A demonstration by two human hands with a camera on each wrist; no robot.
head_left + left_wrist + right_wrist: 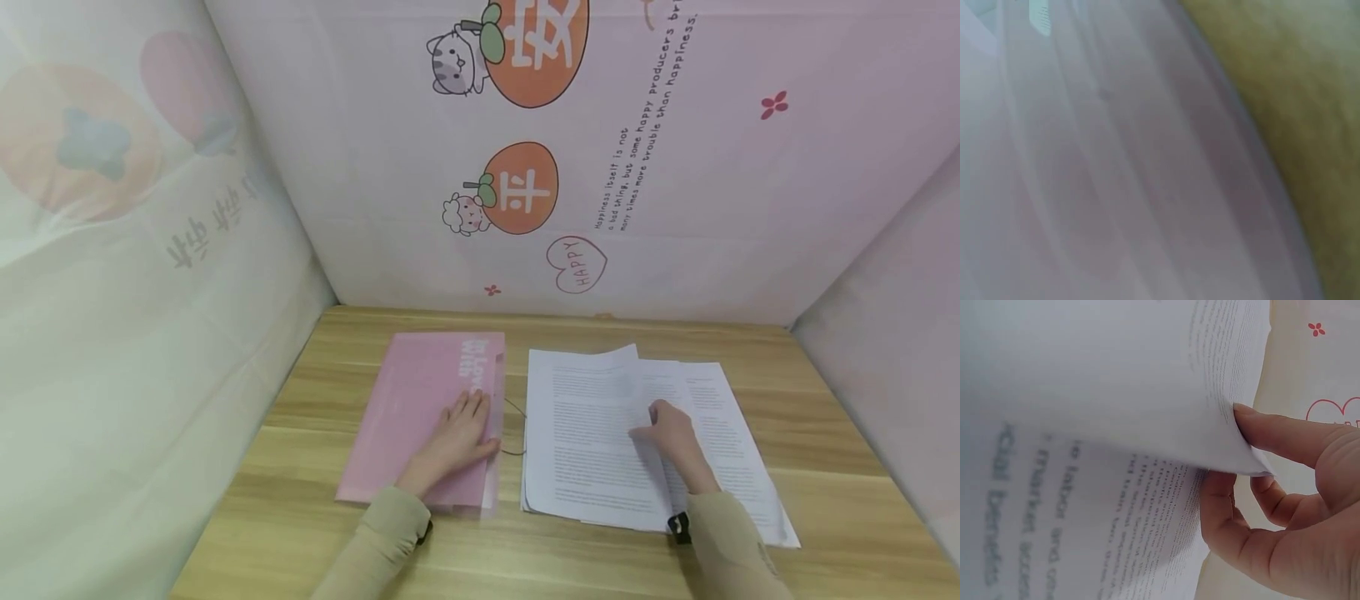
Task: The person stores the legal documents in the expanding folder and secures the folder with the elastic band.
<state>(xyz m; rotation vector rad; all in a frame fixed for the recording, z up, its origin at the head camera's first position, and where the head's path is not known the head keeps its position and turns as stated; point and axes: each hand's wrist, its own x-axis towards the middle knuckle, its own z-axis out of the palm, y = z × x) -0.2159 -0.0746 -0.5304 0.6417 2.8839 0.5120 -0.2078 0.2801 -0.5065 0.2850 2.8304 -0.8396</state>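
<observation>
Left hand (456,433) lay with fingers straight on a pink folder (405,404) towards the desk's (540,567) left edge; right hand (672,435), nearer the right edge, pinched a printed sheet (588,442).

One pink folder (408,408), at least two printed sheets (592,442), two grips (459,432) (672,440), two sleeves (386,533) (729,537)

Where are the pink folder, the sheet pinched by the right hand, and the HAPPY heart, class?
Pink folder (420,408), head view: middle of its cover.
Pinched sheet (1129,381), right wrist view: its visible face.
HAPPY heart (577,265), head view: on its lettering.
</observation>
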